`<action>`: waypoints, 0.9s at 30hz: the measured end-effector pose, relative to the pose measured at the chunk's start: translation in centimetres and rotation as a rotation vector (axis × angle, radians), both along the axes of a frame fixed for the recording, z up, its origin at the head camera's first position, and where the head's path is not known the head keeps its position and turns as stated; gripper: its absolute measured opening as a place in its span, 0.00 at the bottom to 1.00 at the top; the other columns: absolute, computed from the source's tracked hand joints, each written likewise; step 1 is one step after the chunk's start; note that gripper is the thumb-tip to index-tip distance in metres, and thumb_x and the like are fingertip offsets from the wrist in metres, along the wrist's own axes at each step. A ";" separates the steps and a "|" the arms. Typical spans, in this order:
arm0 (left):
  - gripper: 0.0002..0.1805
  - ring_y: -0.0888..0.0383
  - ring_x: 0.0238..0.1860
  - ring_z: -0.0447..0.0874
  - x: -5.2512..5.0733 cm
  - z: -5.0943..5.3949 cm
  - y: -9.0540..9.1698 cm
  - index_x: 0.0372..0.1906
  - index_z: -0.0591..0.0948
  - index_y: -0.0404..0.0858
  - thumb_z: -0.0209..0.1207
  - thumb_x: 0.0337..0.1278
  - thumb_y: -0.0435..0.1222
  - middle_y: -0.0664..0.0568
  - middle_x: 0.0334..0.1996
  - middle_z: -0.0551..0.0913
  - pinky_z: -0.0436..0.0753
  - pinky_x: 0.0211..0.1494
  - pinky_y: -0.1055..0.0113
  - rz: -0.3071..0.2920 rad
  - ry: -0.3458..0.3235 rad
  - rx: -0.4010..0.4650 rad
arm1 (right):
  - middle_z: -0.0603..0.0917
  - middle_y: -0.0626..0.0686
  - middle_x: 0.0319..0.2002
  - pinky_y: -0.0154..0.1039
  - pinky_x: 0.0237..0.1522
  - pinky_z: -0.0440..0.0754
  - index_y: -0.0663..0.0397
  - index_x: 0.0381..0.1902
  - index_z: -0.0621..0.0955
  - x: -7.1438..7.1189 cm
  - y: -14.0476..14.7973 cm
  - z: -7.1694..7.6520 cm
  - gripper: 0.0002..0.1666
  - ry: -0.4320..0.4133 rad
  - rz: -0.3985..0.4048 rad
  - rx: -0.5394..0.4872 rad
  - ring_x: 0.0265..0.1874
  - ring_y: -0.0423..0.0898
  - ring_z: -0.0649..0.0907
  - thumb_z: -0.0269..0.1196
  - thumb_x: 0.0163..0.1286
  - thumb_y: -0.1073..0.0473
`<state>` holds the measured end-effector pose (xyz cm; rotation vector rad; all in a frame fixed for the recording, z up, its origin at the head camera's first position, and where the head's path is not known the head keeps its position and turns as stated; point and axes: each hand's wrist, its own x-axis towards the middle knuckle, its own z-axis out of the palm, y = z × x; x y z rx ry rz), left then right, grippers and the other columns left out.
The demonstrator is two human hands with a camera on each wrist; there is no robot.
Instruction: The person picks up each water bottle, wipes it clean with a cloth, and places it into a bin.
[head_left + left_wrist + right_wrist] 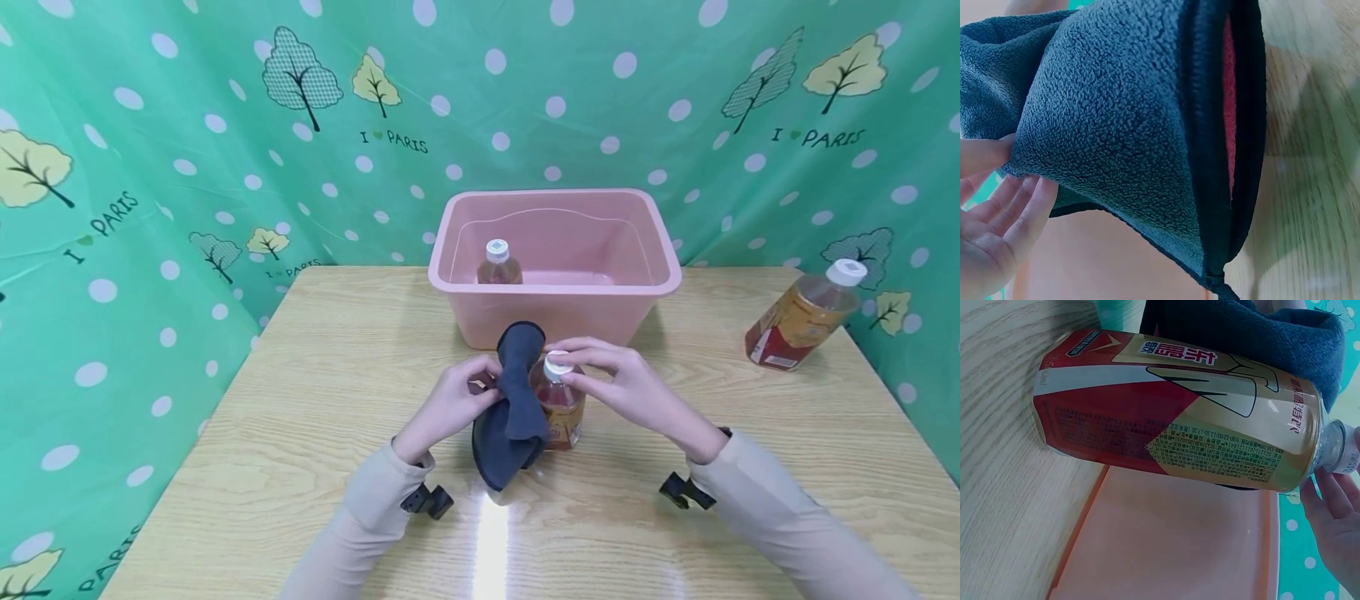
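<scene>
My left hand (468, 392) pinches a dark blue-grey cloth (514, 392) with black edging, which hangs in folds against the left side of a drink bottle (564, 412). In the left wrist view the fluffy cloth (1116, 106) shows a strip of red inside its fold, with my thumb and fingers on its edge. My right hand (622, 379) grips the bottle by its white cap. The right wrist view shows the red and gold label of that bottle (1172, 412), with the cloth (1247, 331) behind it. The bottle's base looks to be on or just above the table.
Behind the hands stands a pink bin (555, 312) with another white-capped bottle (498, 265) in its left part. A third bottle (806, 317) stands at the table's right side. The wooden table (337, 358) ends at a green polka-dot curtain (300, 167).
</scene>
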<state>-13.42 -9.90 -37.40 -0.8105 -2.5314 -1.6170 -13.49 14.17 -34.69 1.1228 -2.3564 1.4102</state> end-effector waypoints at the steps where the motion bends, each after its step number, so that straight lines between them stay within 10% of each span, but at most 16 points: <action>1: 0.07 0.54 0.31 0.78 0.0 0.1 0.1 0.31 0.76 0.31 0.55 0.43 0.20 0.44 0.32 0.78 0.79 0.33 0.70 -0.004 0.005 -0.002 | 0.79 0.52 0.45 0.32 0.37 0.76 0.60 0.44 0.80 0.0 0.0 0.0 0.16 -0.006 -0.001 -0.006 0.46 0.38 0.77 0.61 0.54 0.69; 27: 0.10 0.57 0.28 0.75 0.3 -1.6 1.0 0.31 0.73 0.33 0.54 0.40 0.19 0.47 0.28 0.75 0.76 0.31 0.72 -0.034 0.094 -0.139 | 0.79 0.52 0.46 0.29 0.43 0.75 0.60 0.44 0.80 0.2 0.0 0.0 0.15 -0.117 0.004 -0.058 0.47 0.38 0.76 0.59 0.57 0.69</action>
